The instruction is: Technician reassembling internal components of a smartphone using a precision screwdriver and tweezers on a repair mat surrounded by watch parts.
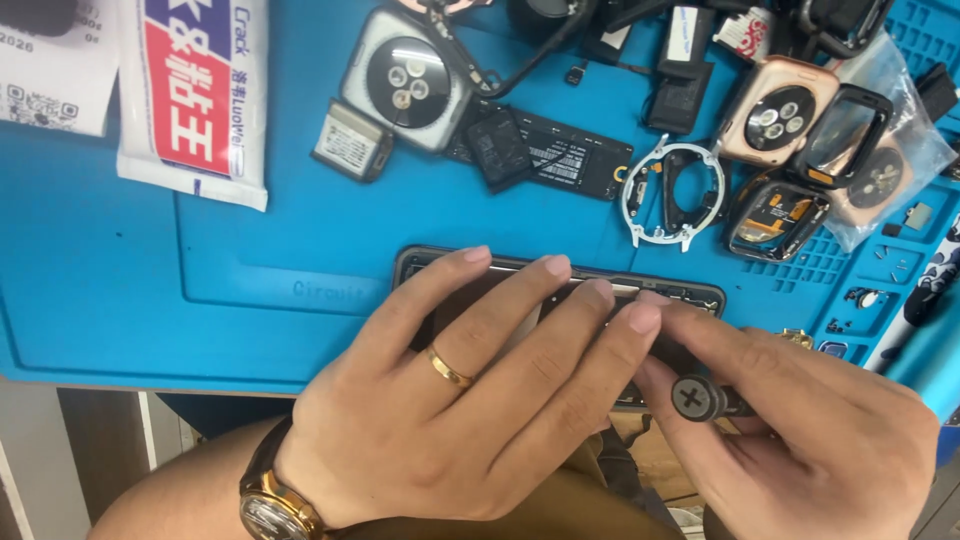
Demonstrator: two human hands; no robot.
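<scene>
On the blue mat (pixel 150 300), my left hand (pixel 480 400) presses flat the opened phone (pixel 560 290), my right hand (pixel 800 430) pinching a screwdriver (pixel 700 398); its screws remain.

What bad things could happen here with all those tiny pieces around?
The screwdriver in the right hand might slip and scratch the opened phone that the left hand presses down. The phone also hangs over the blue mat's front edge, so it could tip off.

- Your left hand (pixel 460 400) lies on the phone (pixel 560 290), near edge of the mat (pixel 150 300).
- Your right hand (pixel 800 430) touches it from the right, screwdriver (pixel 700 398) in it.
- Watch parts (pixel 780 110) lie far right; a tube (pixel 195 95) far left.
</scene>
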